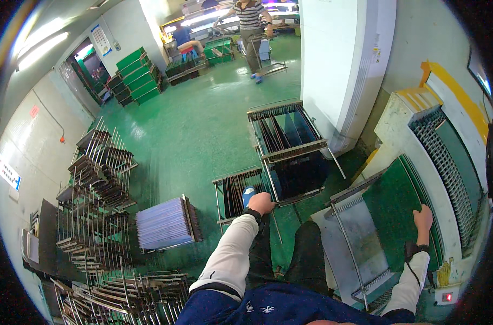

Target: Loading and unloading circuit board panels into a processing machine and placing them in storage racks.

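Left hand [261, 203] closed over the top rail of a slotted metal rack [241, 192] on the green floor [198, 135]; right hand [422, 219] flat on a green panel [398, 208] on the machine bed [355, 244]; risk: divided reach tips rack, panel slides

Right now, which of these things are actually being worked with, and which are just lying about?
In use:
- left hand on the low wire rack
- right hand on the green panel at the machine

Lying about:
- stacked empty racks
- rack of pale sheets
- green crates
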`<action>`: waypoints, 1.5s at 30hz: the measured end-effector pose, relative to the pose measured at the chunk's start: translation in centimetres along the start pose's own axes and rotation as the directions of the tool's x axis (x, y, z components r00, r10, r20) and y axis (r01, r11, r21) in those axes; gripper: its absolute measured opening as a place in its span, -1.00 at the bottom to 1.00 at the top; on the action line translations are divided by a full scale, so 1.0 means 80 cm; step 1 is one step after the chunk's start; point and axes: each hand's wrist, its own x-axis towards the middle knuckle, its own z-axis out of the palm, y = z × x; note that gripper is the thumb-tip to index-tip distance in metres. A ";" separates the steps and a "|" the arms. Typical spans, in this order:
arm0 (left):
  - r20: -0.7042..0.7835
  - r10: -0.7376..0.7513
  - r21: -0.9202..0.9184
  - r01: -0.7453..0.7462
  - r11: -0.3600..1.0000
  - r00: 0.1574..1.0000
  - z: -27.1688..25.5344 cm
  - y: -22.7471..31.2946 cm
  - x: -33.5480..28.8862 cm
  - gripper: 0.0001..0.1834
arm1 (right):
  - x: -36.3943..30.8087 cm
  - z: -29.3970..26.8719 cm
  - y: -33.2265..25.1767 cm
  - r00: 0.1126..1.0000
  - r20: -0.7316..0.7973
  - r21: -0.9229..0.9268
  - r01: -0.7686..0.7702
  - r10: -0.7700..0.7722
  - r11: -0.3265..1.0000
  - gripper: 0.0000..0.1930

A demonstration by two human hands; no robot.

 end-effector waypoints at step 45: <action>-0.088 0.000 -0.026 -0.002 1.000 0.996 0.032 -0.011 0.020 -0.80 | 0.034 0.031 0.034 0.982 0.187 -0.187 0.016 0.019 0.982 -0.44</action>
